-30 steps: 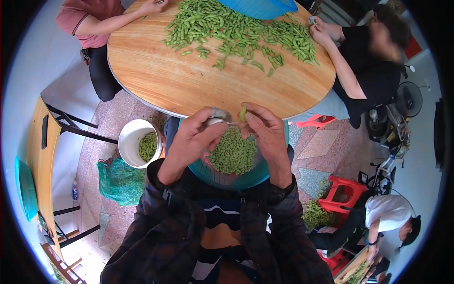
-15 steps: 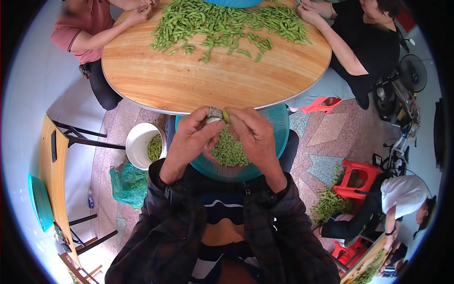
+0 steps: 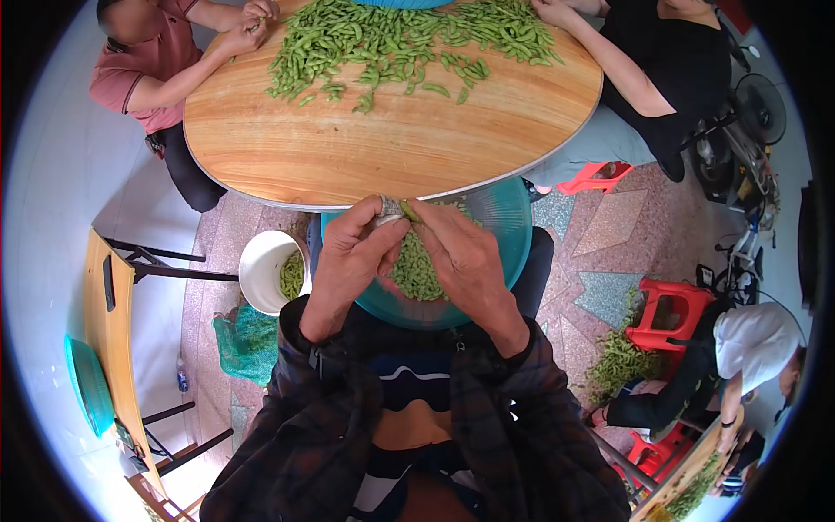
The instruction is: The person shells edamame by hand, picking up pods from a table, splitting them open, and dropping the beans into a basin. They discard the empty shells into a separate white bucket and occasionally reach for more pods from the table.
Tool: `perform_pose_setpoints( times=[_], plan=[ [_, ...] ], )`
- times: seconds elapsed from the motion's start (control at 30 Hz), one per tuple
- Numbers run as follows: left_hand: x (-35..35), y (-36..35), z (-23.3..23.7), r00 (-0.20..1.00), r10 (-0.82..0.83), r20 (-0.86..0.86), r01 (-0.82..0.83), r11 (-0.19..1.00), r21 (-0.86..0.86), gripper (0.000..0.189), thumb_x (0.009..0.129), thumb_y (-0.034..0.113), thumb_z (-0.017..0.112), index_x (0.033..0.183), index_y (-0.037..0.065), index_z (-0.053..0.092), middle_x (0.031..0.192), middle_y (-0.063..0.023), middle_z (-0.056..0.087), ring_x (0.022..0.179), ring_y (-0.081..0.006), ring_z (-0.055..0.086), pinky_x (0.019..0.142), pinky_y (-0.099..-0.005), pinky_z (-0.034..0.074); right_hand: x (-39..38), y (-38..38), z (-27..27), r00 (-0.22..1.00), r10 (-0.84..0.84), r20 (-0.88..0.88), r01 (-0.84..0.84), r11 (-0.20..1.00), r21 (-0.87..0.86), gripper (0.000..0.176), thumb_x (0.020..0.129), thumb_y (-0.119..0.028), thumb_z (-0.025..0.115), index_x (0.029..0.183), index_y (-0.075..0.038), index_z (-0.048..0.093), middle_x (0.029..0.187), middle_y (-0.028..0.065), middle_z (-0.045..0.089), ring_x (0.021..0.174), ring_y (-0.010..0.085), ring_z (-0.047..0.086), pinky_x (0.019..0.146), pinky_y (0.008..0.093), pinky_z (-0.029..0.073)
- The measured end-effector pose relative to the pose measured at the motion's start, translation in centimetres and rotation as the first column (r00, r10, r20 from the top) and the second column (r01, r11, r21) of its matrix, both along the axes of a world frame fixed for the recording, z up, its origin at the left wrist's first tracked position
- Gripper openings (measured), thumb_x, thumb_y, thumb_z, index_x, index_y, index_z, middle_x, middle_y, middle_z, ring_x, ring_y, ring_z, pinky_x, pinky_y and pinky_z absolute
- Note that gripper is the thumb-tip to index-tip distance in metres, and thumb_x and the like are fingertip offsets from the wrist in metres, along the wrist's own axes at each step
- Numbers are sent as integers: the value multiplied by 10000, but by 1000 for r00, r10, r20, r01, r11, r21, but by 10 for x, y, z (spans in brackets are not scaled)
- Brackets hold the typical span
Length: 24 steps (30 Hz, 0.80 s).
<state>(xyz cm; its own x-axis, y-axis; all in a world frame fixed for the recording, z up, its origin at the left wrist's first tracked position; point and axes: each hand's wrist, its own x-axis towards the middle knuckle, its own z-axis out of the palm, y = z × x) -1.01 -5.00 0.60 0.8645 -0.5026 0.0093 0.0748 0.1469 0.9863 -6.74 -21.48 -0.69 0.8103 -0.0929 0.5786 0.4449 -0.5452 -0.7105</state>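
Note:
My left hand (image 3: pixel 352 252) and my right hand (image 3: pixel 461 257) meet over a blue basin (image 3: pixel 509 222) on my lap, which holds a heap of green pods (image 3: pixel 416 265). Between the fingertips of both hands is one green pod (image 3: pixel 409 210). A grey metal cap (image 3: pixel 389 208) sits on my left thumb tip, right beside the pod. Both hands pinch the pod just below the edge of the round wooden table (image 3: pixel 391 143).
A pile of green pods (image 3: pixel 391 39) covers the far half of the table. Two people sit at it, their hands in the pile. A white bucket (image 3: pixel 261 270) with pods stands at my left, a green bag (image 3: pixel 248 339) beside it. Red stools (image 3: pixel 665 313) stand right.
The view has tilted a little, so table and basin sit slightly higher. My hands have closed in on the pod, which now lies lower between the fingertips.

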Motion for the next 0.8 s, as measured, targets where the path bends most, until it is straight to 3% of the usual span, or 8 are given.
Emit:
perform_pose_setpoints(
  times=[0.27, 0.33, 0.37, 0.43, 0.47, 0.53, 0.8],
  plan=[
    [-4, -1, -1, 989, 25, 149, -41, 994, 103, 65, 995, 63, 642, 949, 44, 600, 707, 56, 514, 647, -6, 450, 530, -198, 365, -4, 3, -4, 1000, 5, -22, -4, 999, 51, 316, 963, -19, 623, 1276, 12, 608, 1106, 230, 691, 985, 407, 693, 762, 417, 565],
    [-5, 0, 1, 989, 15, 145, -31, 993, 114, 51, 989, 56, 644, 958, 37, 609, 738, 46, 528, 651, -12, 465, 527, -201, 381, -8, 0, -4, 978, 111, -179, -71, 973, 218, 286, 1011, -82, 591, 1279, 19, 595, 1045, 199, 697, 901, 335, 713, 724, 373, 557],
    [-6, 0, 3, 990, 7, 139, -24, 992, 125, 38, 984, 49, 646, 967, 30, 618, 770, 37, 542, 655, -18, 479, 523, -204, 397, -10, -2, -3, 978, 109, -179, -68, 973, 220, 286, 1011, -82, 591, 1279, 19, 595, 1045, 199, 697, 901, 335, 713, 724, 373, 557],
    [-8, 0, 8, 988, -8, 152, -14, 989, 144, 38, 980, 46, 648, 981, 17, 625, 795, 26, 543, 659, -26, 493, 518, -210, 415, -13, -6, 0, 909, 290, -299, -136, 885, 446, 283, 1046, -128, 547, 1281, 23, 590, 984, 137, 687, 804, 202, 686, 699, 310, 536],
    [-8, 0, 9, 986, -21, 165, -6, 987, 163, 48, 976, 44, 649, 994, 4, 631, 820, 15, 544, 662, -35, 508, 513, -217, 432, -14, -6, -2, 910, 288, -299, -133, 884, 448, 283, 1046, -128, 547, 1281, 23, 590, 984, 137, 687, 804, 202, 686, 699, 310, 536],
    [-9, 0, 7, 971, -29, 238, -16, 983, 184, 59, 976, 44, 647, 1003, -7, 633, 825, 5, 538, 665, -44, 518, 503, -219, 441, -14, -6, -7, 902, 361, -238, -181, 815, 550, 280, 1065, -141, 517, 1275, 29, 591, 944, 72, 659, 745, 99, 608, 680, 259, 508],
    [-9, -1, 3, 844, -63, 532, -122, 945, 304, 78, 932, 18, 668, 974, -28, 620, 808, -62, 520, 665, -135, 525, 550, -290, 425, -15, -3, -18, 858, 476, -193, -164, 610, 775, 270, 1073, -125, 498, 1261, 50, 582, 894, 51, 641, 732, 102, 593, 659, 255, 494]
  ],
)
